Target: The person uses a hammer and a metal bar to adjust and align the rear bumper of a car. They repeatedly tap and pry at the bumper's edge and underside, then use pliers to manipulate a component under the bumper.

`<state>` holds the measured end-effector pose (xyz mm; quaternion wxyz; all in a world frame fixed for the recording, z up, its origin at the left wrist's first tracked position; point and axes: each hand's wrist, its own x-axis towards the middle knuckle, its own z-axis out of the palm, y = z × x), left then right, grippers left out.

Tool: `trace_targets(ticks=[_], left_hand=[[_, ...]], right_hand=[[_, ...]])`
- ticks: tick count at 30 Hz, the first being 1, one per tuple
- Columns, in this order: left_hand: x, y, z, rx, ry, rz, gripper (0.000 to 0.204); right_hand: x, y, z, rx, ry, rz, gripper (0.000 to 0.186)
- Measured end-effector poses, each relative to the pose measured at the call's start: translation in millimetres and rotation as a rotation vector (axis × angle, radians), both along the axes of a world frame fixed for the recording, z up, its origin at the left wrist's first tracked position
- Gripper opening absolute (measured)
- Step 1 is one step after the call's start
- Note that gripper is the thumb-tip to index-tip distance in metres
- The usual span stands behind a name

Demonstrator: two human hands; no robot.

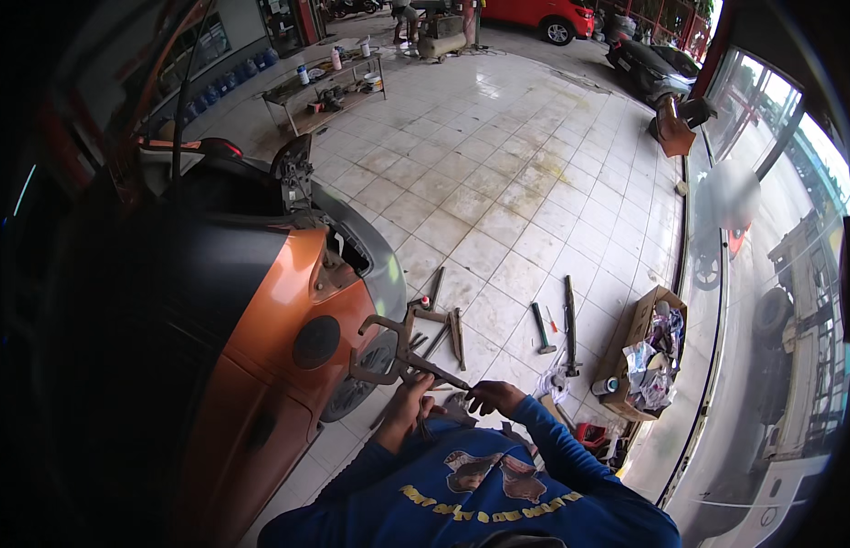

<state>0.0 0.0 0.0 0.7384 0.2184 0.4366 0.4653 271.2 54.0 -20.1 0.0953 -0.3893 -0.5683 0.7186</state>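
Observation:
In front of my chest I hold a pair of long-reach C-clamp locking pliers (387, 326), with its wide, curved jaws pointing left toward the car. My left hand (409, 404) is wrapped around the handles. The fingers of my right hand (495, 398) are closed on the tail end of the same tool. Just beyond the jaws is the orange car body (293, 310), its rear corner stripped, with a round dark cap on its side and a wheel (363, 370) below.
On the tiles ahead lie metal clamps and bars (456, 338), a hammer (543, 329) and a long bar tool (569, 324). A cardboard box (637, 342) of rags and scraps stands right, beside the glass front. Farther off is a low workbench (325, 82) with bottles.

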Motion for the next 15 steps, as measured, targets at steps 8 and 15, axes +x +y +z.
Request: trace_targets(ticks=[8, 15], left_hand=[[72, 245, 34, 0.040, 0.080, -0.008, 0.022], [116, 359, 4, 0.001, -0.059, 0.319, 0.034]], right_hand=[[68, 242, 19, 0.005, 0.021, -0.045, 0.038], [87, 428, 21, -0.069, 0.034, 0.195, 0.033]])
